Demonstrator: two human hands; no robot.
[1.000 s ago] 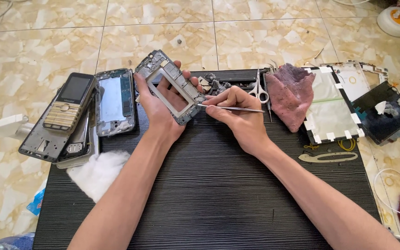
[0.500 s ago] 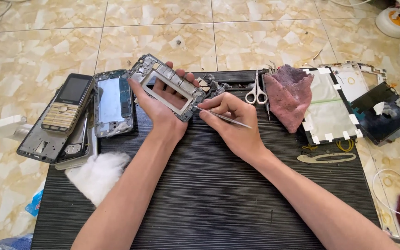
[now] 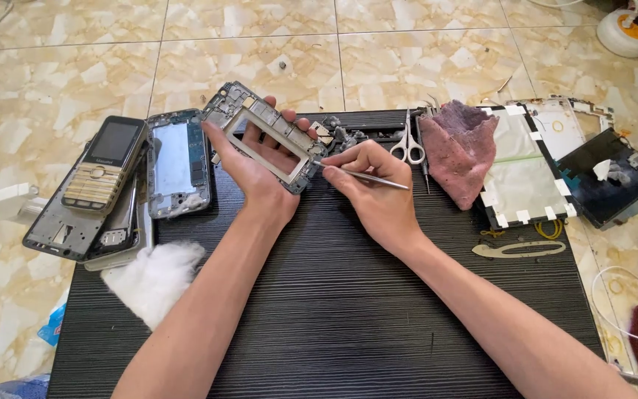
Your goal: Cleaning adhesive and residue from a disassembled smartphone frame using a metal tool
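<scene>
This is looking like an improvised phone-repair spot set up at home, on the floor rather than in a fitted workshop; a black ribbed mat (image 3: 334, 310) is lying straight on glossy marbled floor tiles (image 3: 60, 74); stripped phones are crowding it, a keypad phone (image 3: 105, 166) resting on bare housings, a gutted phone frame (image 3: 263, 133), a detached screen panel (image 3: 526, 166); small scissors (image 3: 407, 144), a thin metal probe (image 3: 367, 178), a pink rag (image 3: 459, 148) and cotton wool (image 3: 153, 281) are lying about as bench tools.

Bare black mat (image 3: 334, 318) near the arms; scissors (image 3: 407, 144), phones (image 3: 105, 174) flanking.
</scene>
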